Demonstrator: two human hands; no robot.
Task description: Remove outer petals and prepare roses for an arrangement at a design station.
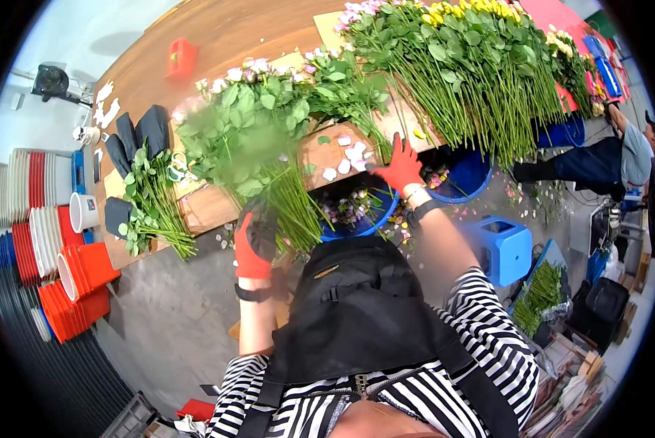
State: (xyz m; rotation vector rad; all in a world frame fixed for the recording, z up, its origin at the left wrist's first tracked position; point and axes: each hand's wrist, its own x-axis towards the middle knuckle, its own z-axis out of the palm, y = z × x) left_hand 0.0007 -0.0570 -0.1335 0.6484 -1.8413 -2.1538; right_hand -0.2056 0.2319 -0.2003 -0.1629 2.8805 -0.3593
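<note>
My left hand point(255, 241), in a red and dark glove, is at the table's front edge beside the green stems point(292, 205) of a large bunch of pale pink roses point(256, 68). Its fingertips are blurred, so a grip on the stems cannot be made out. Fingers spread, my right hand point(401, 167) in a red glove hovers at the edge near the stem ends of a smaller pink rose bunch point(341, 82). Loose pale petals point(352, 156) lie on the wood between the hands. Below them stands a blue bucket point(385, 211) with petals and flower heads inside.
Yellow and pink roses point(448, 60) are heaped at the right, stems overhanging. A second blue bucket point(472, 180) and a blue stool point(505, 252) stand on the floor. Scissors point(181, 167) lie left, near a leafy bunch point(155, 200). Another person point(596, 159) is far right.
</note>
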